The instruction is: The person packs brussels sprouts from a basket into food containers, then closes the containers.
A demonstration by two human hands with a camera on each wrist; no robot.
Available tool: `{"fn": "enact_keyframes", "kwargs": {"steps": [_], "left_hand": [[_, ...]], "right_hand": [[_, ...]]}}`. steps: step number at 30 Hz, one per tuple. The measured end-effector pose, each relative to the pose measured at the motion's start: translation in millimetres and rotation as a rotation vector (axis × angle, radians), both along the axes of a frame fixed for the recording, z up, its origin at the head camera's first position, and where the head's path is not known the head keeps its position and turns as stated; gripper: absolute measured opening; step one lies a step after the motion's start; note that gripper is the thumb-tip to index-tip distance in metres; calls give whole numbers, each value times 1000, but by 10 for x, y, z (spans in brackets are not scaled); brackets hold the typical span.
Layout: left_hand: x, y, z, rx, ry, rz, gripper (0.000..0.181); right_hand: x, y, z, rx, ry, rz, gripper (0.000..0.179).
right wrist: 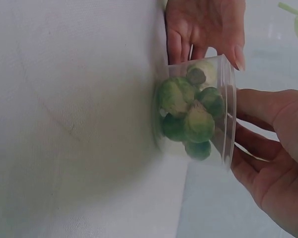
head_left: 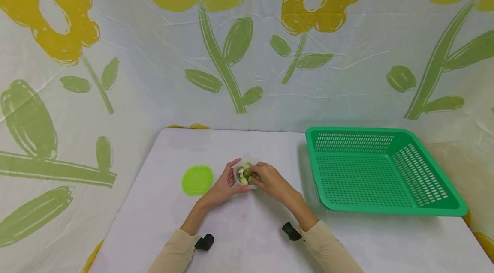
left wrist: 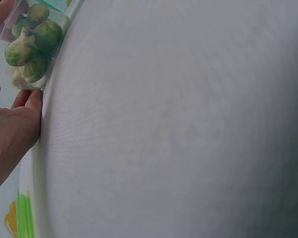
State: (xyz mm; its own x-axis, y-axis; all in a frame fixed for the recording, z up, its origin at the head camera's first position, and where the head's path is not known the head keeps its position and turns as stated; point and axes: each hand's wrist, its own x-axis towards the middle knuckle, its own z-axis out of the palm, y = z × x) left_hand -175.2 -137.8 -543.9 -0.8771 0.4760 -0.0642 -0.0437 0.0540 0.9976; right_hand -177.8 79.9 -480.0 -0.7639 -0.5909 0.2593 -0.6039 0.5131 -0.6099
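A clear plastic tub [right wrist: 230, 116] stands on the table with several Brussels sprouts [right wrist: 199, 125] inside, some green and some paler. My left hand [head_left: 221, 188] grips its left side, the thumb near the front and the fingers behind. In the right wrist view, left fingertips touch the tub's wall. My right hand [head_left: 272, 182] reaches in over the rim from the right. In the head view its thumb and fingers curl about a sprout [head_left: 254, 176]; the tub's rim hides part of the fingertips in the right wrist view.
A lime green lid [head_left: 197, 180] lies flat left of the tub. On the table's right side stands a large green plastic basket [head_left: 355, 178] with perforated walls. A flower-printed cloth [head_left: 173, 63] hangs behind the white table [head_left: 243, 238].
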Motion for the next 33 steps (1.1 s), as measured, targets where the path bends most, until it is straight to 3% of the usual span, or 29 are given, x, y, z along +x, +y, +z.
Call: {"fn": "enact_keyframes", "kwargs": {"steps": [11,19,24,33], "left_hand": [[5,-11,-20,-2,4,8,101],[3,-5,-13,-7,7,11,101],[-4,-2,-16,-7,7,16,99],[1,1,-17,-7,8,16,99]], "right_hand": [[19,71,51,14,62,58,14],[9,203,0,-46,112,-21,27],[21,293,-52,-60,46,-85,46],[36,370,-132,-103,-103,-114,72]]}}
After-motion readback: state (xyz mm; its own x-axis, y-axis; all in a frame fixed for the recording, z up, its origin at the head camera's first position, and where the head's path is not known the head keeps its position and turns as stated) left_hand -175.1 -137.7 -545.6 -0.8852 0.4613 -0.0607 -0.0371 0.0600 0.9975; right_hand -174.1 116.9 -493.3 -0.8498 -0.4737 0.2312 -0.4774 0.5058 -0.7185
